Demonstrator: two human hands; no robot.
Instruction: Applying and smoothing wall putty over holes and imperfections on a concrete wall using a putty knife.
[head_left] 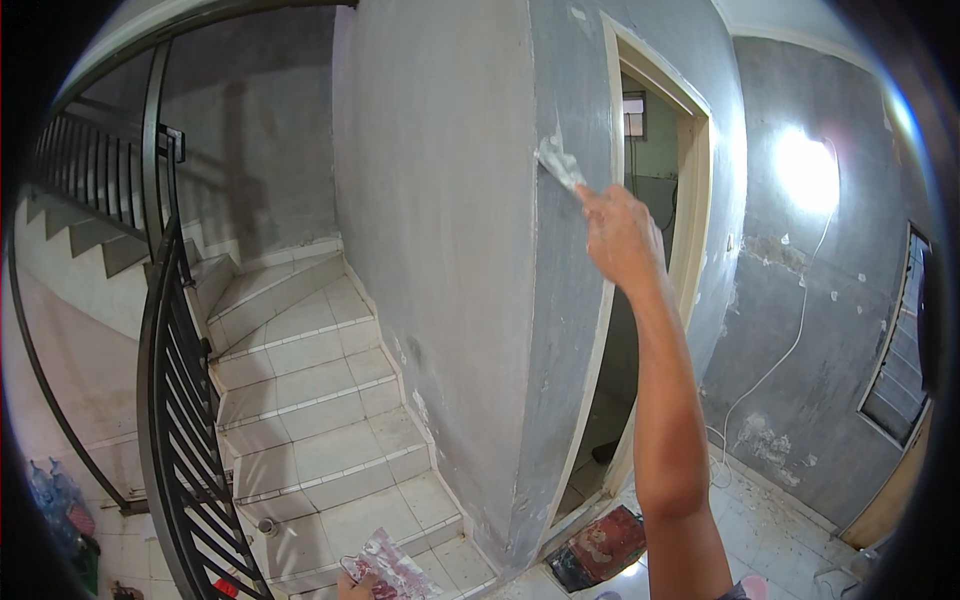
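- Grey wall (572, 310) on my feed, meeting a paler face (430, 150) at a vertical edge (534, 250). Where's the tool?

- Right hand (622, 235) has it: fingers wrapped round the handle of a putty knife (562, 166). Knife lies up-left of the knuckles, long axis slanting up and left, blade tip right at the vertical edge. Looks like contact on the grey side; one view, so I can't confirm.

- Left hand?

- Left hand (356, 586), bottom of view, gripping a smeared plate (402, 572), white over red. Most of that hand is cut off; I can't read the full grip.

- Key relation?

- My call: blade against that vertical edge. Right hand is nearer by far. Plate is well below and left of the knife, in front of the lower stairs (330, 450). White smear (557, 130) on the grey side, just above the blade.

- Room to move?

- Best up and down: I see the edge run on both above and below the blade. Rightward is tight, door frame (616, 110) just beside the hand. Leftward the paler face turns away alongside the stairs; railing (160, 430) is well apart from the knife.
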